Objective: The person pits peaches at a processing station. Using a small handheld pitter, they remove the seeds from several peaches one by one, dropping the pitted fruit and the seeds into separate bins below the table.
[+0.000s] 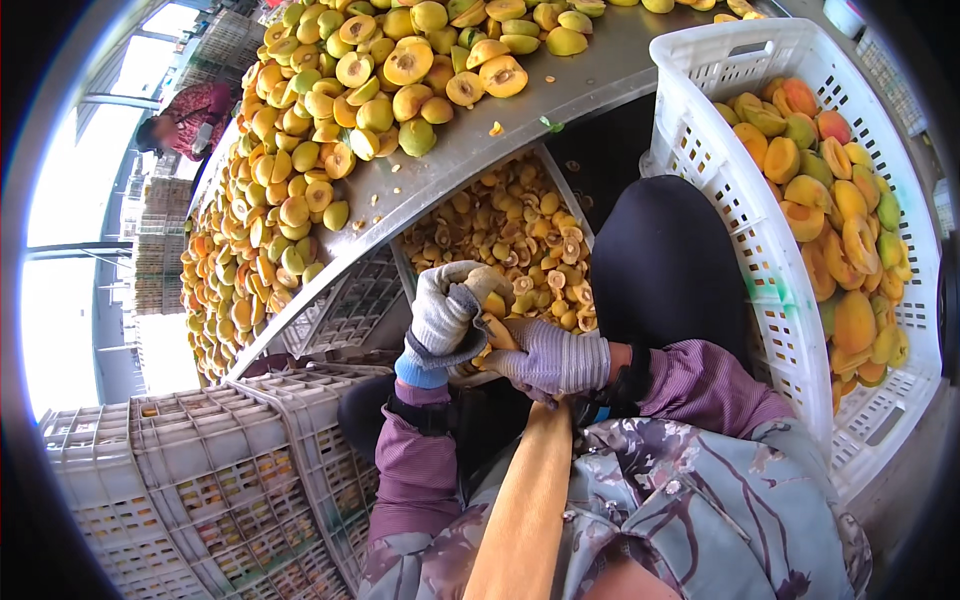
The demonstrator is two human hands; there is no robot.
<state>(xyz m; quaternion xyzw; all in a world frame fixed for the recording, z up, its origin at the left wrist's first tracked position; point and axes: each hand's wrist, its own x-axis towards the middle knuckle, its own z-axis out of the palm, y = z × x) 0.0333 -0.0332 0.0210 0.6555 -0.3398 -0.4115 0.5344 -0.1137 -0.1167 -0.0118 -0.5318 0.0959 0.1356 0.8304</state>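
My left hand [440, 318], in a whitish knit glove with a dark cuff edge, is closed around a yellow peach piece [497, 335]. Against that piece presses my right hand [562, 360], in a grey-purple knit glove, its fingers curled. Whatever the right hand grips is hidden by its own fingers. Both hands meet in front of my body, over the near edge of a crate of pit-bearing peach scraps [510, 235]. Ahead and to the left, many halved peaches [370, 85] are heaped on a metal table [440, 165], several showing their pits.
A white slotted crate [700, 130] of peach halves stands to the right, beside my knee [670, 260]. Whitish lattice crates [215, 480] are at lower left. Across the table's far left a person [195, 120] in a patterned red top is at work. A tan strap [525, 500] hangs down my front.
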